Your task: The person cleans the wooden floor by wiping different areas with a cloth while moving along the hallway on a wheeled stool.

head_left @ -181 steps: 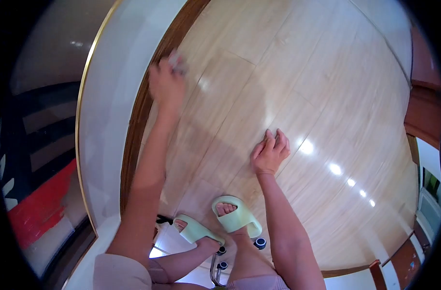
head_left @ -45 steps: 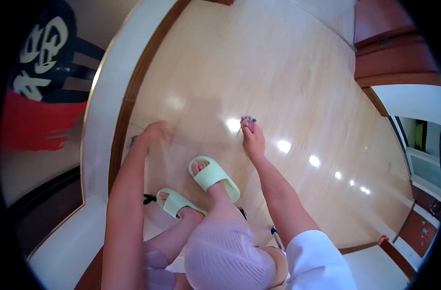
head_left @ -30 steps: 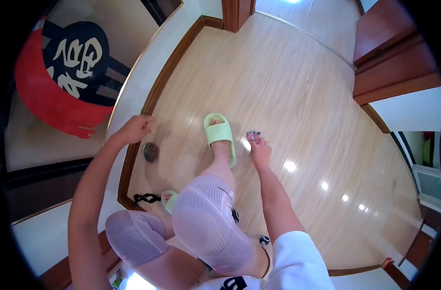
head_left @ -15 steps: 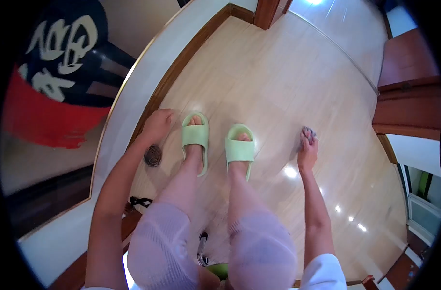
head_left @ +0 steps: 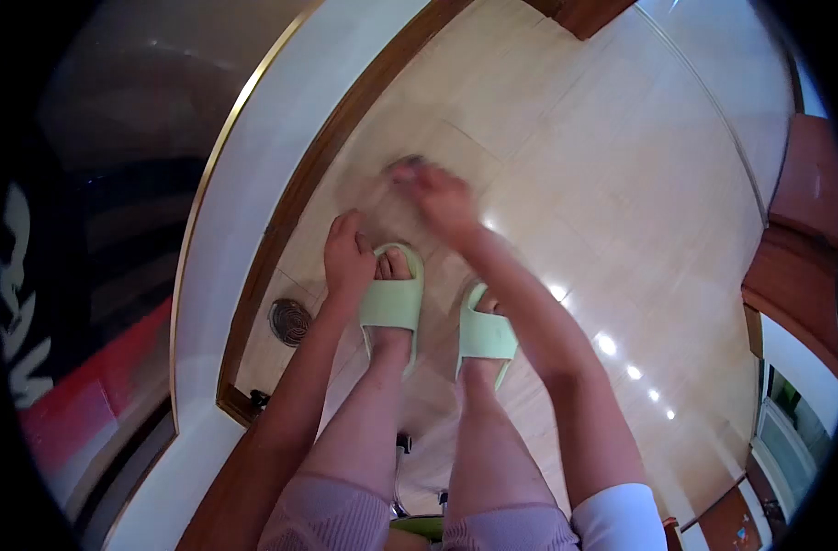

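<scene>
Ahead of my half-open, empty left hand, my right hand now swings across gripping a blurred cloth; this floor comes within reach.

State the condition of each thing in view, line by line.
Left hand: fingers bent, nothing visible held
Right hand: blurred, apparently gripping small bundle
Small bundle: too blurred for detail
Left slipper: worn
Right slipper: worn, partly covered
Round dark disc: lying on floor

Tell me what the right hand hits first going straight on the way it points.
Likely the brown baseboard, up and left of the right hand in the picture. The hand's height is unclear, so it may meet the floor first.
</scene>
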A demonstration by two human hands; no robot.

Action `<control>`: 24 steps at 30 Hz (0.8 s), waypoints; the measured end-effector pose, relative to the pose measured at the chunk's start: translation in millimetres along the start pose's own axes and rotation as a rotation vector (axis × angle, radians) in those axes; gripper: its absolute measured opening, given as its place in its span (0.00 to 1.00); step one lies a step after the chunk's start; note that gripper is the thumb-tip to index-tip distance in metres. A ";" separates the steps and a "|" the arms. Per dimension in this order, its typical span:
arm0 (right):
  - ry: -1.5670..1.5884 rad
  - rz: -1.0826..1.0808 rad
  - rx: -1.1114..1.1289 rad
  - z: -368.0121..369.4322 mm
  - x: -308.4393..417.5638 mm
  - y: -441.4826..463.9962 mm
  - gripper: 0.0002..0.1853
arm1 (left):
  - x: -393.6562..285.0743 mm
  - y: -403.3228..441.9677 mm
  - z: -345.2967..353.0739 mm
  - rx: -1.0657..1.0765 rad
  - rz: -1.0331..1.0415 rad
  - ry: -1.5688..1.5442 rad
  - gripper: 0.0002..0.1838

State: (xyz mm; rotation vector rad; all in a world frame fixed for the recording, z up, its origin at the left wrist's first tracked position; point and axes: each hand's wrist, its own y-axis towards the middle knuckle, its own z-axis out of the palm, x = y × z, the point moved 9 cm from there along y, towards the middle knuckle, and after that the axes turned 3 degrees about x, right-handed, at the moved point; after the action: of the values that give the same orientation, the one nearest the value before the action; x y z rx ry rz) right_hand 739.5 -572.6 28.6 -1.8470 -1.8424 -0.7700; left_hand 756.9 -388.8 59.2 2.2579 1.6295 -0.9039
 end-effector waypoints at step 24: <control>0.229 -0.111 -0.066 5.7 29.6 124.2 0.17 | -5.2 71.0 -10.2 -0.016 0.074 0.160 0.16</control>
State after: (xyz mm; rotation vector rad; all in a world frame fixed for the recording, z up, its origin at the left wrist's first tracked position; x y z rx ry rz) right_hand 862.7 -550.7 54.4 -1.6291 -1.8022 -1.0468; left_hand 824.4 -413.6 57.8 2.4169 1.5975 -0.7071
